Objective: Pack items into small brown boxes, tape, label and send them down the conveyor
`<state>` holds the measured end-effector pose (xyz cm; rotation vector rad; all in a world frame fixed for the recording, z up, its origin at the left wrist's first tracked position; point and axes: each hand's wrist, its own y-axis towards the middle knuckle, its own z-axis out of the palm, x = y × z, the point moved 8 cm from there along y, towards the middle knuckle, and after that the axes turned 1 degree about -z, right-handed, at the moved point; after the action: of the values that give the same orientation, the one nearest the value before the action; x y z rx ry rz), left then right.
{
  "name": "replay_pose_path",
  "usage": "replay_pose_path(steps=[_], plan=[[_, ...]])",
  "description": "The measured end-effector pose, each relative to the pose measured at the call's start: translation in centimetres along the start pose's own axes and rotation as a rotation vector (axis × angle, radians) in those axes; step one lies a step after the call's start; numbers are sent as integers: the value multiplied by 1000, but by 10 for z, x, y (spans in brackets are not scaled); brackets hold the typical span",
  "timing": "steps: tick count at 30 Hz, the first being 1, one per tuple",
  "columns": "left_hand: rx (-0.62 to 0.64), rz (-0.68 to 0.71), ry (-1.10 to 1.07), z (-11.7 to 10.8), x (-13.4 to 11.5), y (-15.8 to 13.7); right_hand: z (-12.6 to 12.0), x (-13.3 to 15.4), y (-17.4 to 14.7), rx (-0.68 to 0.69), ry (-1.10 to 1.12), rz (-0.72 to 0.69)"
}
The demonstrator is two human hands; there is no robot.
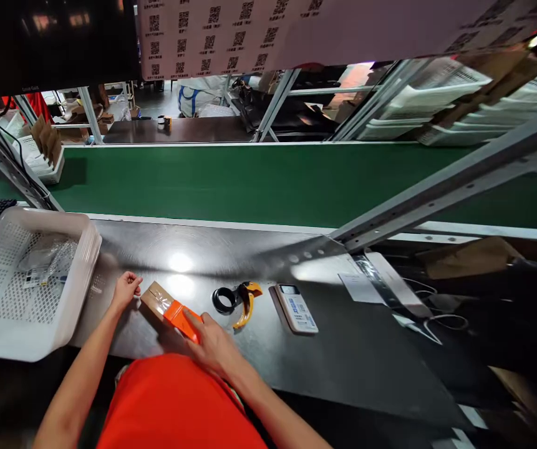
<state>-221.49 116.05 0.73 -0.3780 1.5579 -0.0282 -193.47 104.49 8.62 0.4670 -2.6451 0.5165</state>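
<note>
My right hand point(214, 343) grips the orange end of a small brown and orange box point(156, 300), tilted just above the steel table. Its brown end has a shiny strip that looks like clear tape. Close to that brown end is my left hand point(126, 290), fingers curled and pinched together; whatever may be between them is too small to make out. Right of the box lies a tape dispenser point(244, 305) with a black ring and a yellow handle. Further right, a phone point(299, 310) with a patterned white back rests on the table.
Stacked white baskets point(38, 337) stand at left, with clear plastic bags in the top one. A green conveyor belt point(212, 181) runs behind the steel table point(137, 243). A slanted metal post point(418, 212) rises at right, near a white paper point(360, 288) and cables.
</note>
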Motion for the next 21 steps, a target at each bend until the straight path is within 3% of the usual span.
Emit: replay_pose_path(steps=[7, 12, 21], plan=[[56, -48, -16, 12, 28, 18, 16, 1, 9, -33, -48, 73], [92, -97, 35, 16, 46, 25, 19, 0, 12, 53, -55, 140], [152, -87, 368, 27, 75, 9, 18, 1, 10, 149, -92, 132]])
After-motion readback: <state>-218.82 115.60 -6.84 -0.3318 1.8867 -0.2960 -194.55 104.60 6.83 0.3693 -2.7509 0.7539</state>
